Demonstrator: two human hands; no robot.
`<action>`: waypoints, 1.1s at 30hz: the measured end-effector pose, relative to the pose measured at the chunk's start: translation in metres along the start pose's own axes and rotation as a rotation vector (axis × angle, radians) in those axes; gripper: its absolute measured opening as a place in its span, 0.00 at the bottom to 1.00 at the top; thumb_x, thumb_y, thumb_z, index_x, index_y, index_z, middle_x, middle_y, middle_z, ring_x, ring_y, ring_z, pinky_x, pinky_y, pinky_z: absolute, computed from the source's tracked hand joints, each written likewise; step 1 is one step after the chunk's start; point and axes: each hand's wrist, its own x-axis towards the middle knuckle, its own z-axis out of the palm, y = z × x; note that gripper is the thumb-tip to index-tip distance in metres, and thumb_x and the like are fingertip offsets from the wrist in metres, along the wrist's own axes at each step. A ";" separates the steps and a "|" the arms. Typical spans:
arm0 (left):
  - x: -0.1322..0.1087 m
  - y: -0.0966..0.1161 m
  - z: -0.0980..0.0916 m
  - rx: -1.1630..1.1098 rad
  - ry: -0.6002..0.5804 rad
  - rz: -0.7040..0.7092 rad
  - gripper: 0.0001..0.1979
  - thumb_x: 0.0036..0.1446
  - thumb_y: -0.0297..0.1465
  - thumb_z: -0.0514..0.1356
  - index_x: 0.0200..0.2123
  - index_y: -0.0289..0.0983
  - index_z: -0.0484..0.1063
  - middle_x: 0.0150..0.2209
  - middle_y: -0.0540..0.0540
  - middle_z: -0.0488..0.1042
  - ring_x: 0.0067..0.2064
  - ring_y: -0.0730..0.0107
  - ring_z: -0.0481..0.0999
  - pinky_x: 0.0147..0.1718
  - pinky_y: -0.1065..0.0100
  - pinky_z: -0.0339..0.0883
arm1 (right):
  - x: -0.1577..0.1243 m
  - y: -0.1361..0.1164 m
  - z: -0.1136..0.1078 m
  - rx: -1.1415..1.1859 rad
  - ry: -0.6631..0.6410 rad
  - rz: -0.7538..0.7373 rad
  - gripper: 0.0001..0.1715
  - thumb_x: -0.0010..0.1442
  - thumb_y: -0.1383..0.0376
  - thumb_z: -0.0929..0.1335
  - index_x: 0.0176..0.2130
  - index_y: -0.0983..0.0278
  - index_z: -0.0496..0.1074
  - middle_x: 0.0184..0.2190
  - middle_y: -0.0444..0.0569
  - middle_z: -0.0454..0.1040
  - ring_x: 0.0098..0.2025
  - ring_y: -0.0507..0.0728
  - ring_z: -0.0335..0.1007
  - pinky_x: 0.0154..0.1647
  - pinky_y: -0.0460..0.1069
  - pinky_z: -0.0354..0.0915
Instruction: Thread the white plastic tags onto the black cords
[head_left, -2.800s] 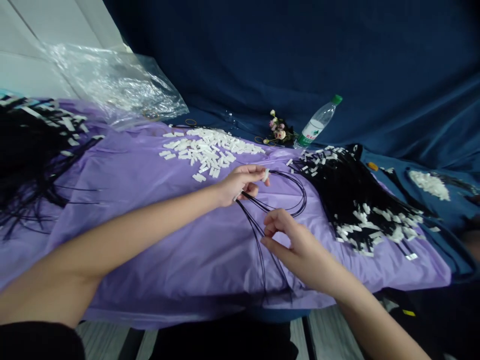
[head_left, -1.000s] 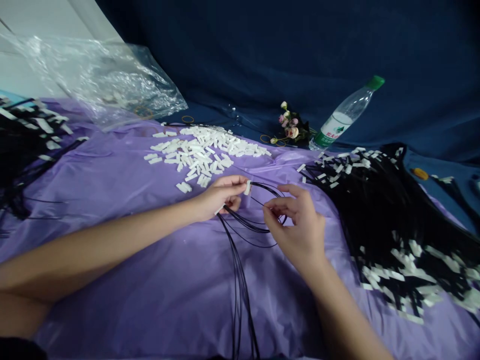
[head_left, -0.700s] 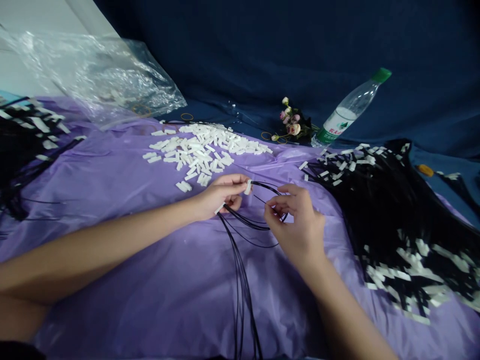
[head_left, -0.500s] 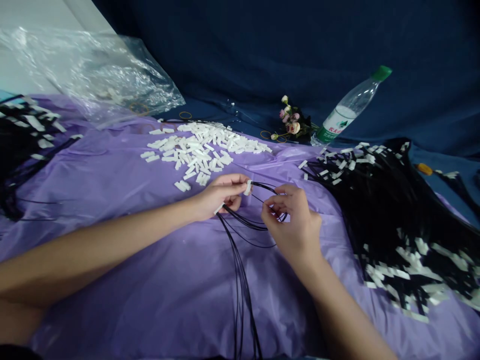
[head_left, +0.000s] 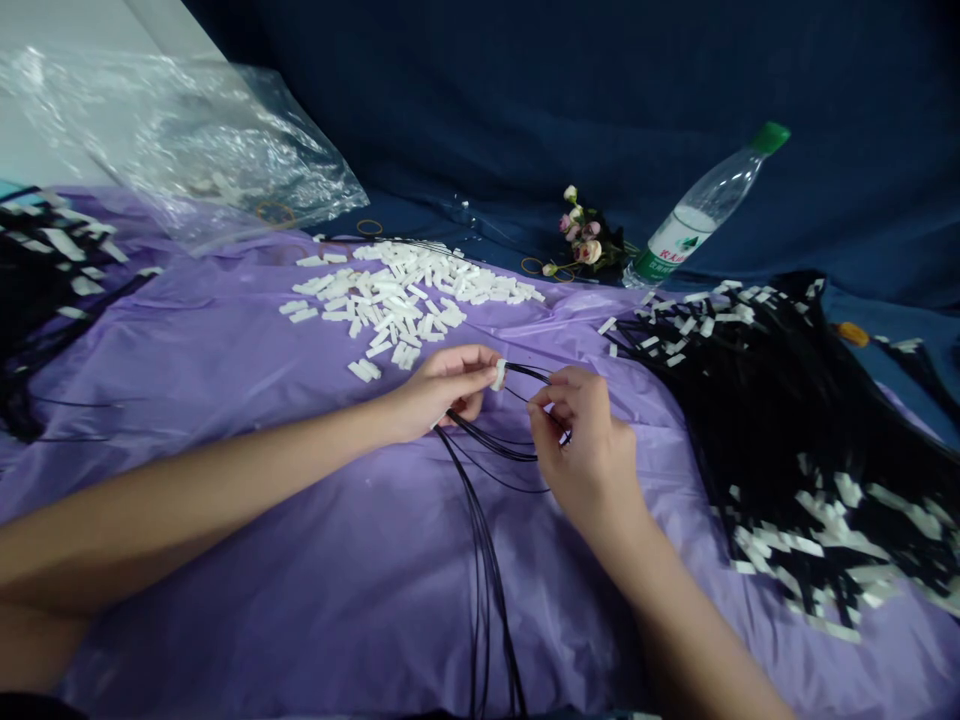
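Note:
My left hand [head_left: 450, 388] is closed, pinching a small white connector [head_left: 500, 375] between thumb and fingers. Thin black wires [head_left: 491, 560] run out of that connector to the right, loop back under the left hand and hang down toward the front. To the right, my right hand [head_left: 581, 430] has its fingertips pinched together on one of these black wires, a short way from the connector. The wire's end is too small to make out. Behind both hands lies a pile of loose white connectors [head_left: 405, 295] on the purple cloth [head_left: 315, 580].
Bundles of black wires with white ends [head_left: 780, 400] cover the right side; another bundle [head_left: 45, 290] lies at the left edge. At the back are a clear plastic bag [head_left: 202, 150], artificial flowers [head_left: 585, 240] and a tilted bottle with a green cap [head_left: 697, 215].
My right hand has shifted very slightly, its fingers still pinched on the wire. The left hand keeps its hold on the connector, and a white piece under its palm is now mostly hidden.

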 end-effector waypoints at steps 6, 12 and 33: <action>0.002 -0.008 -0.002 0.011 0.004 0.040 0.12 0.56 0.38 0.61 0.38 0.37 0.66 0.23 0.54 0.64 0.16 0.84 0.57 0.13 0.77 0.44 | -0.001 -0.003 -0.001 0.009 -0.003 0.047 0.17 0.58 0.73 0.63 0.47 0.61 0.57 0.32 0.45 0.74 0.28 0.52 0.72 0.28 0.45 0.67; 0.000 -0.005 0.000 0.028 0.008 0.054 0.12 0.56 0.38 0.61 0.39 0.37 0.66 0.27 0.53 0.66 0.17 0.85 0.58 0.13 0.77 0.44 | -0.002 -0.005 -0.001 -0.004 -0.016 0.064 0.15 0.59 0.73 0.62 0.46 0.62 0.57 0.33 0.46 0.74 0.28 0.53 0.72 0.27 0.46 0.65; -0.004 0.002 0.006 0.057 0.054 0.054 0.12 0.56 0.36 0.60 0.41 0.39 0.64 0.23 0.56 0.61 0.16 0.84 0.58 0.11 0.78 0.46 | -0.001 -0.009 -0.004 -0.086 -0.014 0.104 0.11 0.59 0.73 0.61 0.42 0.62 0.57 0.30 0.45 0.72 0.22 0.52 0.66 0.23 0.46 0.57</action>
